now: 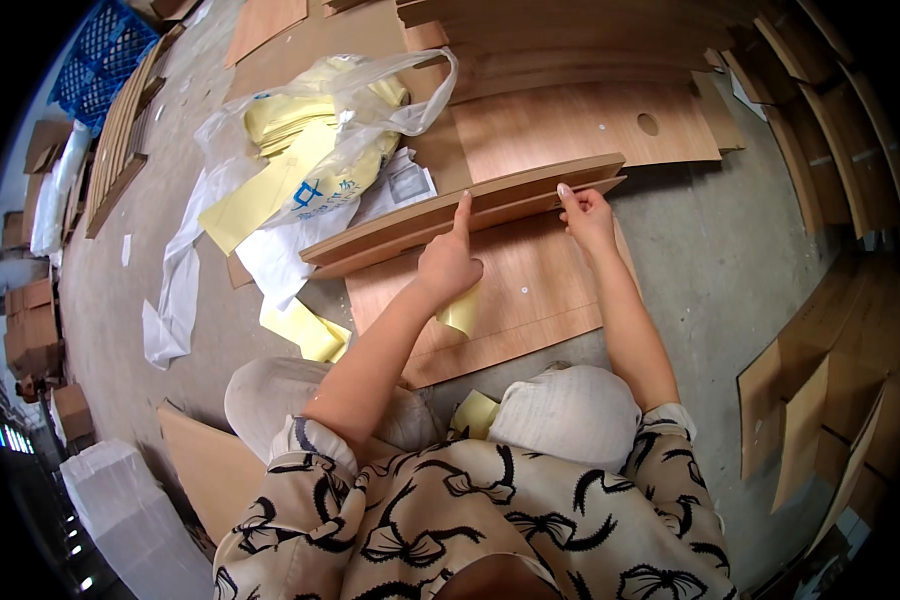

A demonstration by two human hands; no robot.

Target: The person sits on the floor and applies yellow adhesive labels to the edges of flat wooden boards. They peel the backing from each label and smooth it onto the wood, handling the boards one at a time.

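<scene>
My left hand [448, 265] has its index finger stretched against a long, narrow folded cardboard piece [390, 233]. Its other fingers are curled, and a yellow paper slip [459, 313] pokes out beneath them, seemingly gripped there. At the right end of the folded piece, my right hand [590, 217] pinches its lower edge between thumb and fingers. The piece lies slanted across a flat wood-grain board [530, 290] in front of my knees. Whatever is under my right fingertips is too small to make out.
Beyond it lies a clear plastic bag [375, 110] holding stacked yellow sheets [290, 120]. More wood-grain panels [570, 120] are at the far side. Cardboard pieces [800, 420] stand at right; a blue crate [105, 60] is far left. Loose yellow paper [305, 330] lies near my left knee.
</scene>
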